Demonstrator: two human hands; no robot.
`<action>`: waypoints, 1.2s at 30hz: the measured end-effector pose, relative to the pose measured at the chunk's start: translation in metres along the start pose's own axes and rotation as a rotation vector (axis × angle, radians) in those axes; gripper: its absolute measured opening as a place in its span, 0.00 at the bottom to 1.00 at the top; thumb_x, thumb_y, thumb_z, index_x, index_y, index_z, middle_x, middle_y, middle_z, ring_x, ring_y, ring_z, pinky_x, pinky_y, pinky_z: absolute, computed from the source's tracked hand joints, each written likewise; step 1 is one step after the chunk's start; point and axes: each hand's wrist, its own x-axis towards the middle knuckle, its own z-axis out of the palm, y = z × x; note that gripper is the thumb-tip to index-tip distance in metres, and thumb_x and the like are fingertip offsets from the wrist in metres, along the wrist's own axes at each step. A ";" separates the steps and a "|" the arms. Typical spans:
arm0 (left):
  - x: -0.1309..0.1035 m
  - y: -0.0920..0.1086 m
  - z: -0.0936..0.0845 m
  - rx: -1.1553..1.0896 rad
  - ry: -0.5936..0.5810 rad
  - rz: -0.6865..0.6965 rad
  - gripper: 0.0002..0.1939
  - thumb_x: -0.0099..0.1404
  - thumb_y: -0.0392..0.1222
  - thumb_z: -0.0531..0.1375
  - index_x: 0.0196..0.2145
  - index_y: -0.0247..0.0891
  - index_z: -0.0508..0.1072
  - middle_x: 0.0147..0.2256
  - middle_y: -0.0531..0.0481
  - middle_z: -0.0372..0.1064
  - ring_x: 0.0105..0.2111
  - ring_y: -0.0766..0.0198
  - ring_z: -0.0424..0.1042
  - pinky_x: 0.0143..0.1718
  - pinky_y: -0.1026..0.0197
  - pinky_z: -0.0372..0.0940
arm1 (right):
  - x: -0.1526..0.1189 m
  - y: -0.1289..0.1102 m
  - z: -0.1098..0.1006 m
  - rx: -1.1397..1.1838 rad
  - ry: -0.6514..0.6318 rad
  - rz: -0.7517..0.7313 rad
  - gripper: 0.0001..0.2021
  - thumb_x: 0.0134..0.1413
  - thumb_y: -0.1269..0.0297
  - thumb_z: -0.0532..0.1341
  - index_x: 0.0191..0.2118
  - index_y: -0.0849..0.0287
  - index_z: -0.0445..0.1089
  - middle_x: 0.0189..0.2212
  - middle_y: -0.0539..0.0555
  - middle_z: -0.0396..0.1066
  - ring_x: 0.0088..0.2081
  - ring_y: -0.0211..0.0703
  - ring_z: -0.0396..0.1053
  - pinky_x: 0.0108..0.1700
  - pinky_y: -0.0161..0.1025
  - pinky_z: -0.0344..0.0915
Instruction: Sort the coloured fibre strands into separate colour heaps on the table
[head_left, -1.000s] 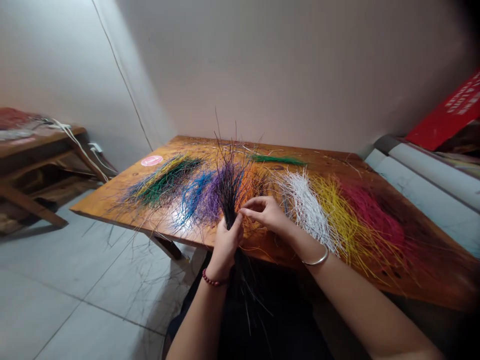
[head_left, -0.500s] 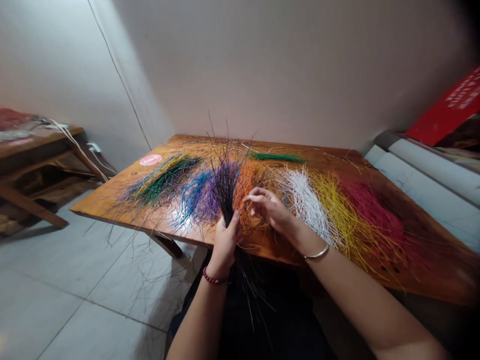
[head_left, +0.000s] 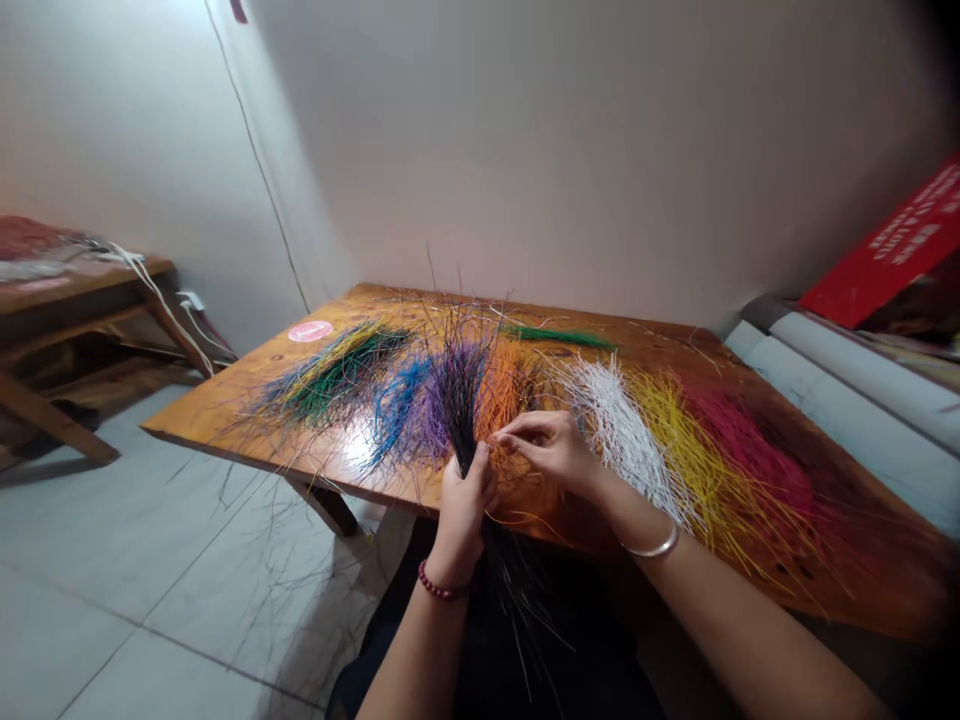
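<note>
My left hand (head_left: 466, 500) is wrapped round a bundle of thin black strands (head_left: 459, 400) that fans out above the fist and hangs down below it. Just right of the bundle, my right hand (head_left: 551, 448) has thumb and forefinger pinched together; whatever lies between the fingertips is too small to name. Behind the hands lie orange strands (head_left: 498, 390), with purple (head_left: 429, 405) and blue strands (head_left: 397, 405) to their left. White strands (head_left: 626, 430) spread beyond my right hand.
On the wooden table (head_left: 225, 420) are green strands (head_left: 349, 370), yellow strands (head_left: 690, 470), pink strands (head_left: 750, 440) and a round pink sticker (head_left: 310, 331). A red box (head_left: 892, 245) stands at the right. Another table (head_left: 82, 310) with cables is at the left.
My right hand has turned, and its fingertips have closed into a pinch near the bundle. My left hand keeps its hold on the black strands. The view has shifted slightly.
</note>
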 end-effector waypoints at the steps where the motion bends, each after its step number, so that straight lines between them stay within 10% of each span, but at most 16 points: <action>1: -0.002 0.002 -0.002 -0.020 0.008 0.010 0.24 0.55 0.54 0.64 0.25 0.40 0.53 0.16 0.64 0.42 0.13 0.78 0.42 0.12 0.72 0.41 | 0.000 -0.009 -0.005 -0.041 0.019 -0.022 0.08 0.52 0.59 0.64 0.33 0.57 0.77 0.28 0.54 0.76 0.28 0.40 0.72 0.30 0.37 0.67; 8: -0.031 0.042 -0.028 -0.159 0.051 0.096 0.17 0.59 0.46 0.63 0.26 0.37 0.57 0.18 0.62 0.42 0.14 0.78 0.40 0.12 0.73 0.41 | 0.034 -0.056 -0.067 0.016 0.442 -0.035 0.04 0.49 0.62 0.66 0.29 0.55 0.76 0.21 0.49 0.73 0.23 0.35 0.69 0.26 0.34 0.66; 11: -0.041 0.063 -0.044 -0.217 0.077 0.148 0.12 0.61 0.44 0.62 0.30 0.37 0.62 0.18 0.62 0.42 0.14 0.77 0.40 0.12 0.74 0.41 | 0.068 -0.047 -0.077 0.110 0.425 0.142 0.09 0.47 0.57 0.67 0.28 0.57 0.75 0.24 0.50 0.73 0.24 0.35 0.69 0.25 0.33 0.66; 17: -0.053 0.087 -0.067 -0.259 0.105 0.243 0.10 0.63 0.42 0.60 0.28 0.37 0.63 0.18 0.61 0.41 0.14 0.76 0.38 0.12 0.74 0.41 | 0.126 -0.006 -0.019 0.104 -0.103 0.537 0.11 0.49 0.57 0.65 0.31 0.61 0.76 0.32 0.58 0.76 0.30 0.36 0.71 0.29 0.30 0.65; 23: -0.046 0.084 -0.075 -0.231 0.094 0.166 0.10 0.61 0.44 0.61 0.30 0.37 0.63 0.18 0.61 0.40 0.14 0.77 0.38 0.12 0.75 0.40 | 0.151 0.030 0.036 -0.181 -0.126 0.696 0.09 0.53 0.64 0.63 0.28 0.65 0.76 0.27 0.59 0.76 0.25 0.35 0.70 0.23 0.29 0.61; 28: -0.031 0.070 -0.079 -0.213 0.041 0.070 0.19 0.58 0.55 0.61 0.36 0.36 0.67 0.21 0.61 0.42 0.15 0.78 0.38 0.12 0.75 0.41 | 0.137 0.034 0.016 -0.290 -0.061 0.554 0.09 0.49 0.62 0.66 0.29 0.64 0.77 0.23 0.58 0.76 0.21 0.38 0.71 0.21 0.31 0.61; 36: -0.009 0.069 -0.056 -0.251 -0.089 -0.197 0.23 0.61 0.62 0.54 0.37 0.36 0.66 0.20 0.60 0.45 0.15 0.78 0.37 0.13 0.73 0.40 | 0.031 -0.058 -0.010 -0.075 0.045 0.491 0.12 0.53 0.56 0.61 0.34 0.58 0.78 0.29 0.56 0.77 0.20 0.38 0.71 0.23 0.35 0.69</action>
